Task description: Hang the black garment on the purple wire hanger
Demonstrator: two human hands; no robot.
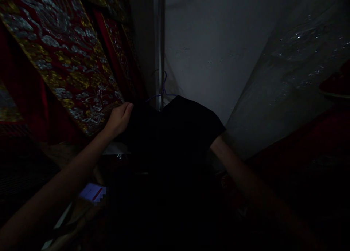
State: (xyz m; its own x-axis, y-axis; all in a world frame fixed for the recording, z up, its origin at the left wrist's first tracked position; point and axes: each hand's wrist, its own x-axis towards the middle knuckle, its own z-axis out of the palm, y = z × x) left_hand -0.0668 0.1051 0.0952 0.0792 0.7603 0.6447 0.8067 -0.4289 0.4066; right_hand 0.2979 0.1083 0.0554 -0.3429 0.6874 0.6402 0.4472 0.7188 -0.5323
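Observation:
A black short-sleeved shirt (177,134) hangs in front of me on a thin purple hanger (164,87), against an upright metal pole (161,36). My left hand (119,118) is closed on the shirt's left shoulder or sleeve, thumb on top. At the right sleeve opening, my right forearm (226,154) reaches in under the black cloth. The sleeve hides my right hand, so its fingers do not show. Below the chest, the shirt's lower part merges into deep shadow.
Red cloth with gold and silver embroidery (68,58) hangs at the left. Behind the pole is a pale wall (213,43), with shiny clear plastic sheeting (284,72) to its right. A lit screen (91,192) glows at lower left. Much of the bottom is too dark to make out.

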